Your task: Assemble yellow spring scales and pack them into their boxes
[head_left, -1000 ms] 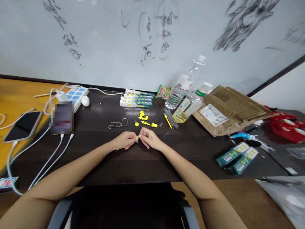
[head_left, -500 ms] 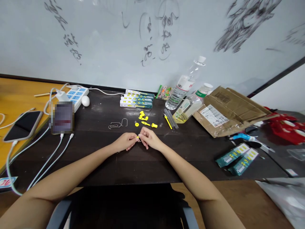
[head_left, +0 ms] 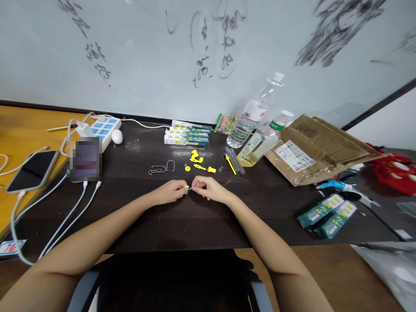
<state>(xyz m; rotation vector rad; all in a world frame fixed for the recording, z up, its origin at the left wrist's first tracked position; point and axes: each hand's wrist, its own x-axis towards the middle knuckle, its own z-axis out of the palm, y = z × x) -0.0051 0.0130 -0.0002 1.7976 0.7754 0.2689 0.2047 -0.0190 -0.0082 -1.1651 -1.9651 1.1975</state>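
Over the dark table, my left hand [head_left: 172, 191] pinches a small yellow plastic piece [head_left: 187, 186] that shows at its fingertips. Facing it, my right hand [head_left: 205, 188] is closed on a thin metal wire piece [head_left: 191, 189], whose end reaches toward the yellow piece. Whether the two parts touch cannot be made out. Just beyond the hands lie several loose yellow parts, among them a yellow ring [head_left: 187, 169], a flat yellow strip [head_left: 199, 167] and a yellow cylinder [head_left: 211, 170]. Bent metal wires [head_left: 157, 169] rest beyond my left hand.
Narrow printed boxes [head_left: 186, 138] stand against the whiteboard. Two bottles [head_left: 247, 123] and a brown paper parcel [head_left: 302, 149] are at the right, with green boxes [head_left: 336, 221] nearer. A power strip [head_left: 105, 130], phones [head_left: 32, 171] and cables lie left.
My hands have drawn slightly apart, the right one moving a little to the right, so more of the wire shows between them. The view has shifted slightly.
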